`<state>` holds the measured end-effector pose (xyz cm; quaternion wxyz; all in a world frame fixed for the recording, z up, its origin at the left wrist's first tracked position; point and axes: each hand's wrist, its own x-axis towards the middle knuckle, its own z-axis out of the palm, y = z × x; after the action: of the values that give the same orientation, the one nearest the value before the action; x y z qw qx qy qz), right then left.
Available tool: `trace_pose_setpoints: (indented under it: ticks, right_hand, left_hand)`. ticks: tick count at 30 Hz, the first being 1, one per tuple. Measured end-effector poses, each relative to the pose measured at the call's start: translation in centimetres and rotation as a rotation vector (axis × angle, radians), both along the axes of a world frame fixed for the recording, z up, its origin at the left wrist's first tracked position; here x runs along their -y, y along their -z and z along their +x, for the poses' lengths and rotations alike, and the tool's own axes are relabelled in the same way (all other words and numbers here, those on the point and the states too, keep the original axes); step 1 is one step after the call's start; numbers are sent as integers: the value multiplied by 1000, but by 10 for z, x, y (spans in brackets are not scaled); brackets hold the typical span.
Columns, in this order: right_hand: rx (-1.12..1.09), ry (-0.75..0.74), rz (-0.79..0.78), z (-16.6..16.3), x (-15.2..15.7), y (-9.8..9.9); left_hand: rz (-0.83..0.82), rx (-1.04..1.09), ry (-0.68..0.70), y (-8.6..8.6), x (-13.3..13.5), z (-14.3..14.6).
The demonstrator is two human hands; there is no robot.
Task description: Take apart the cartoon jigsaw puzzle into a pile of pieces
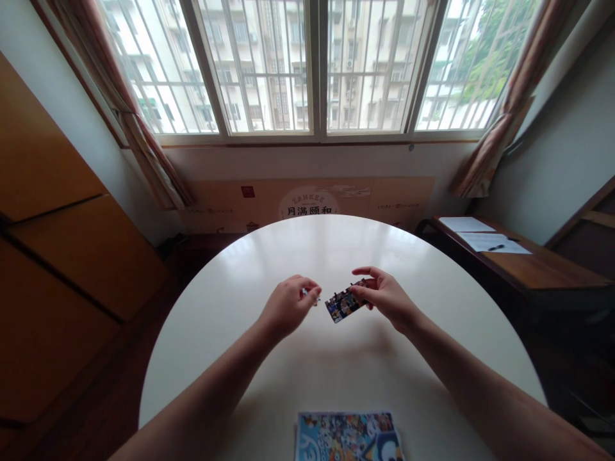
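Above the white round table (216,339), my right hand (384,296) pinches a small joined strip of jigsaw puzzle (342,306) between thumb and fingers. The strip is dark with many colours, straight along its lower edge, with knobs along the upper one. It is tilted, its left end lower and free. Just left of it, my left hand (291,304) is closed on a small light puzzle piece (316,299), mostly hidden by the fingers. A gap separates the piece from the strip. Near the front edge lies a colourful printed cartoon picture (348,436), cut off by the frame.
Behind the table, a printed box or board (211,195) leans under the barred window (269,77). A wooden side table (552,266) with paper sheets (494,243) and a pen (496,248) stands at the right. Wooden cabinets (57,256) line the left.
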<state>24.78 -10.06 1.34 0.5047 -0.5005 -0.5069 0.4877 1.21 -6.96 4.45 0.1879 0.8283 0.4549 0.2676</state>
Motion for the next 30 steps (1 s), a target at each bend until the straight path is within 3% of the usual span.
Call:
trace_pose_setpoints:
  ticks: [4, 8, 12, 19, 30]
  right_hand:
    - [9, -41, 1, -10, 2, 7]
    - [-20, -112, -10, -21, 7, 13]
    - [-9, -156, -26, -22, 9, 11]
    - [99, -226, -116, -9, 8, -3]
    - [141, -207, -90, -18, 11, 5]
  left_hand:
    - [-177, 72, 90, 6, 15, 16]
    - [-432, 262, 164, 19, 13, 19]
    - [-582, 436, 218, 24, 7, 18]
    - [-613, 475, 171, 16, 3, 14]
    - [-596, 381, 221, 22, 6, 16]
